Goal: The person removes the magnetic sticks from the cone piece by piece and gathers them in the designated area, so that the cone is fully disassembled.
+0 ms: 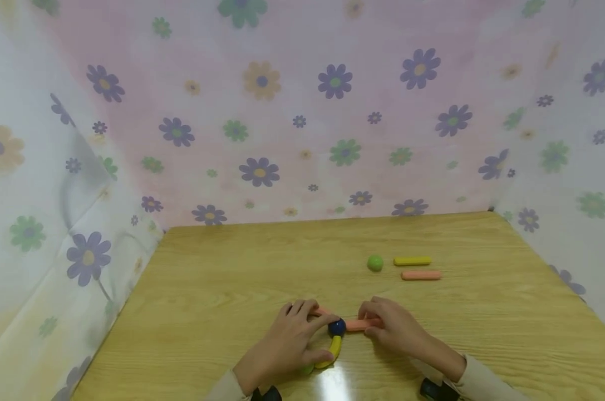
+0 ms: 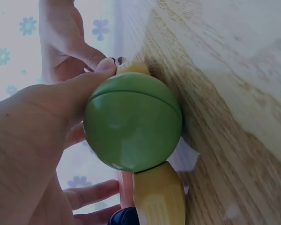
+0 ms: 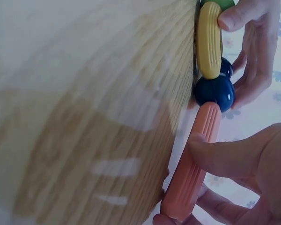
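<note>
Flowered cloth walls (image 1: pixel 302 111) behind and beside both hands, wooden worktop (image 1: pixel 232 289) under them, left hand (image 1: pixel 287 345) gripping yellow stick (image 1: pixel 334 350) beside blue ball (image 1: pixel 337 327), right hand (image 1: pixel 397 328) pinching orange stick (image 1: pixel 358 324), loose green ball (image 1: pixel 375 263) and two sticks (image 1: pixel 416 268) beyond the right grip.

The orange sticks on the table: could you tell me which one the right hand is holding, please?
The right hand grips the near orange stick joined to the dark blue ball; the far orange stick lies untouched below the yellow stick.
</note>
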Demonstrator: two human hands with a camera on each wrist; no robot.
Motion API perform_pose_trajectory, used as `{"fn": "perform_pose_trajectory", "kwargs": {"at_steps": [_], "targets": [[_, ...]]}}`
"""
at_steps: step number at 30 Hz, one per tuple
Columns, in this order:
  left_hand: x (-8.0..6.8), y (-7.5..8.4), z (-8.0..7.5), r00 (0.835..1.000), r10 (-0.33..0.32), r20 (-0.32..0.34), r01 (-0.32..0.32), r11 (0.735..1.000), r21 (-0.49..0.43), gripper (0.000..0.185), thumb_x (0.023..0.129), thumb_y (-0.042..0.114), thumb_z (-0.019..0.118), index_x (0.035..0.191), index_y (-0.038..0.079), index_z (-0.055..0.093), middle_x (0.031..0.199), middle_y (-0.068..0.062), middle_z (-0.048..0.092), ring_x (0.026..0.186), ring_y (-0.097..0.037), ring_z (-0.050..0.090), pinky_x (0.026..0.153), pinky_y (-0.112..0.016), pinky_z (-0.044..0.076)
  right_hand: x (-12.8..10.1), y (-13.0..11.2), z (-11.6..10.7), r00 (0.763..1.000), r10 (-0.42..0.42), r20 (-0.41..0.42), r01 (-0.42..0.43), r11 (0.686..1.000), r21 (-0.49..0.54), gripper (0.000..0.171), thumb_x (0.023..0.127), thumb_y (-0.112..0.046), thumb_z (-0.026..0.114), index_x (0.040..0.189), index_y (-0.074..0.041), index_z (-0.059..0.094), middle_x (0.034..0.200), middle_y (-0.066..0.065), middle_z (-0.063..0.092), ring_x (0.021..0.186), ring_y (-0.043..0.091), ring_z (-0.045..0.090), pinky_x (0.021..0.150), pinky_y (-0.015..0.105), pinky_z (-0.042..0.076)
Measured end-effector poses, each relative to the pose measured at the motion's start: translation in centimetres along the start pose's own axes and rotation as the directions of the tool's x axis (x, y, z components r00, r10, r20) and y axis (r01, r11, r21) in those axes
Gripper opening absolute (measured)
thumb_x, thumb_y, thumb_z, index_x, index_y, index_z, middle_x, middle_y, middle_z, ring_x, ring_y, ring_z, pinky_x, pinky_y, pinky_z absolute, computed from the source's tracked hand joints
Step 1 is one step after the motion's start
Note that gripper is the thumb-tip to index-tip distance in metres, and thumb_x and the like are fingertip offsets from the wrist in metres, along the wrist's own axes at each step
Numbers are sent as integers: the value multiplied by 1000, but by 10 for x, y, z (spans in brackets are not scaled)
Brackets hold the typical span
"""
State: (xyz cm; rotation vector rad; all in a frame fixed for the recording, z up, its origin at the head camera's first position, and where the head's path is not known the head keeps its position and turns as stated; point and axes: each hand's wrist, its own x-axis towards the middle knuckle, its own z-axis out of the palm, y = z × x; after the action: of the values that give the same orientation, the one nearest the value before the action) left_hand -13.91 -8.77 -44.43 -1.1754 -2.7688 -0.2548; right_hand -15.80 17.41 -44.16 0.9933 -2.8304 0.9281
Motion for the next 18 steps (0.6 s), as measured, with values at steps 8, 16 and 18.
{"fn": "perform_pose_trajectory", "kwargs": {"at_steps": [8,16,18], "targets": [[3,2,-4,998,-44,41,43,999,16,62,85,67,49,139,38,44,127,-7,47,113,-24,47,90,-46,42,0,0,0,993,96,-63,-100,993,-57,18,77,-10,78,88,-16,65,77,-8,55,65,4,47,54,23,40],[4,2,-4,997,-60,39,60,998,-4,62,83,67,53,138,38,45,127,-7,46,113,-25,46,89,-48,42,-1,14,-12,987,89,-134,-101,991,-89,20,77,-5,77,87,-17,65,78,-7,54,65,5,44,54,23,39],[4,2,-4,997,-64,47,65,998,-8,62,83,67,53,138,39,45,128,-7,46,114,-25,46,89,-49,42,-2,19,-15,989,75,-130,-86,993,-84,19,77,-5,76,87,-17,65,78,-7,55,66,4,45,55,23,40]]}}
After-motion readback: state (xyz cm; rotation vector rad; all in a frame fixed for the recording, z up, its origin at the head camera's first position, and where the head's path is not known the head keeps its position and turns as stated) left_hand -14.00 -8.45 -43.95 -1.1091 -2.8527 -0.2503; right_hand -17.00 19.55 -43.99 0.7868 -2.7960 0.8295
